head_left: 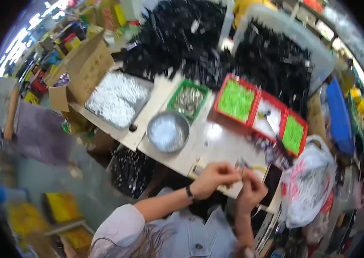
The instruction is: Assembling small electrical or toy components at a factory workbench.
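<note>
My left hand (213, 179) and my right hand (251, 192) meet over the table's near edge, with fingers pinched close together. Between their fingertips is something tiny with a hint of green, too small and blurred to name. Just beyond the hands, a pair of pliers or a similar small tool (257, 167) seems to lie on the table, partly hidden. A dark flat phone-like thing (272, 182) is right of my right hand. To the left stands a round metal bowl (186, 121) with whitish contents.
Red bins (233, 121) hold bright green and white pieces. A green basket (205, 91) contains metal parts; a metal tray (146, 91) holds white pieces. Black strips (182, 34) pile up behind. A white plastic bag (313, 180) hangs at right. Another person (35, 124) is at far left.
</note>
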{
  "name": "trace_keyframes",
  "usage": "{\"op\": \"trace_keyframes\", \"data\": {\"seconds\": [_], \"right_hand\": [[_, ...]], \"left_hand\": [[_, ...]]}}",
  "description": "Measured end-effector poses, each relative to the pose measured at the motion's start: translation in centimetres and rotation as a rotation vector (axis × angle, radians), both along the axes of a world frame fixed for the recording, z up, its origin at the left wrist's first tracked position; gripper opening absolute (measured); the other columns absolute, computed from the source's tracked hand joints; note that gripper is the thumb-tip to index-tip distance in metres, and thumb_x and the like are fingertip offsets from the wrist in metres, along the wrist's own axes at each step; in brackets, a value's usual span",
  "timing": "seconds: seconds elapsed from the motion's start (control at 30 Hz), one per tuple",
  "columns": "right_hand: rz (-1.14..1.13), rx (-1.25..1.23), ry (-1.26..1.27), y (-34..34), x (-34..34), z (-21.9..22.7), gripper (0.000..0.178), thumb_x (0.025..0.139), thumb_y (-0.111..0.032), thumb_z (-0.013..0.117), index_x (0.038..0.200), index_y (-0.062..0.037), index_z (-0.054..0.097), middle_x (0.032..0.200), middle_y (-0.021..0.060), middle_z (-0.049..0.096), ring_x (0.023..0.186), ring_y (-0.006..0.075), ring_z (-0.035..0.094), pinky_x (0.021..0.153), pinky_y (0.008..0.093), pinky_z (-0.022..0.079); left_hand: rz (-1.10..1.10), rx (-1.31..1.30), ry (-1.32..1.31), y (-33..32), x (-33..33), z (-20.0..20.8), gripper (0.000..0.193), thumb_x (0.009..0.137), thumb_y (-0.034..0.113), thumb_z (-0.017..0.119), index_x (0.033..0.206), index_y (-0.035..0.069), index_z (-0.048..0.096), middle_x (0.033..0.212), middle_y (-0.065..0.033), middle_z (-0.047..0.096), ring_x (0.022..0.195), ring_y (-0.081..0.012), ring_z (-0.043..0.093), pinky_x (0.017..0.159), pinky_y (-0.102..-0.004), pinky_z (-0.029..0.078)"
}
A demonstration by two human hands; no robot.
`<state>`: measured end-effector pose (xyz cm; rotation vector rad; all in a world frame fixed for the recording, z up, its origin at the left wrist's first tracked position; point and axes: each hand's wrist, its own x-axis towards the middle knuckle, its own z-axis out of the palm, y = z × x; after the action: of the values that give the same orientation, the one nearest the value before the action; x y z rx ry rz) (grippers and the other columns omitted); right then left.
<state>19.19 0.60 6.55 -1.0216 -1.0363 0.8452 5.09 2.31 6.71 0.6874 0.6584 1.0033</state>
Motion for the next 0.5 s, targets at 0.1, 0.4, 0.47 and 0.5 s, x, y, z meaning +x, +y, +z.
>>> {"op": "trace_keyframes", "data": {"seconds": [0.1, 0.4, 0.47, 0.5], "right_hand": [[0.054, -0.048, 0.139, 0.0, -0.8, 0.5, 0.012, 0.083, 0.011, 0.064, 0.095, 0.0094, 0.068, 0.094, 0.0168, 0.070, 0.085, 0.0196, 0.068, 0.080, 0.0282, 0.054], [0.125, -0.084, 0.359, 0.6, -3.7, 0.8, 0.015, 0.089, 0.006, 0.061, 0.103, 0.0088, 0.064, 0.100, 0.0192, 0.069, 0.090, 0.0212, 0.068, 0.081, 0.0312, 0.056], [0.138, -0.096, 0.354, 0.4, -4.0, 0.7, 0.016, 0.089, 0.005, 0.061, 0.104, 0.0088, 0.064, 0.100, 0.0192, 0.068, 0.090, 0.0213, 0.068, 0.081, 0.0308, 0.056], [0.163, -0.064, 0.391, 0.4, -4.3, 1.0, 0.016, 0.089, 0.005, 0.061, 0.105, 0.0082, 0.065, 0.100, 0.0193, 0.069, 0.090, 0.0213, 0.068, 0.081, 0.0308, 0.056]], "left_hand": [[0.043, -0.051, -0.047, -0.6, -0.6, 0.9, 0.008, 0.088, 0.009, 0.067, 0.091, 0.002, 0.064, 0.082, -0.0042, 0.065, 0.066, -0.0085, 0.060, 0.063, -0.0225, 0.049], [0.236, -0.040, -0.132, -1.0, -1.5, 0.7, 0.011, 0.089, 0.007, 0.066, 0.096, -0.001, 0.063, 0.087, -0.0051, 0.066, 0.069, -0.0094, 0.060, 0.065, -0.0230, 0.051], [0.262, -0.023, -0.131, -1.3, -1.7, 0.6, 0.011, 0.089, 0.006, 0.066, 0.096, -0.002, 0.063, 0.087, -0.0054, 0.066, 0.069, -0.0096, 0.060, 0.065, -0.0230, 0.051], [0.270, -0.012, -0.140, -1.7, -1.8, 0.5, 0.011, 0.089, 0.006, 0.067, 0.096, -0.002, 0.063, 0.087, -0.0054, 0.066, 0.069, -0.0097, 0.060, 0.065, -0.0229, 0.051]]}}
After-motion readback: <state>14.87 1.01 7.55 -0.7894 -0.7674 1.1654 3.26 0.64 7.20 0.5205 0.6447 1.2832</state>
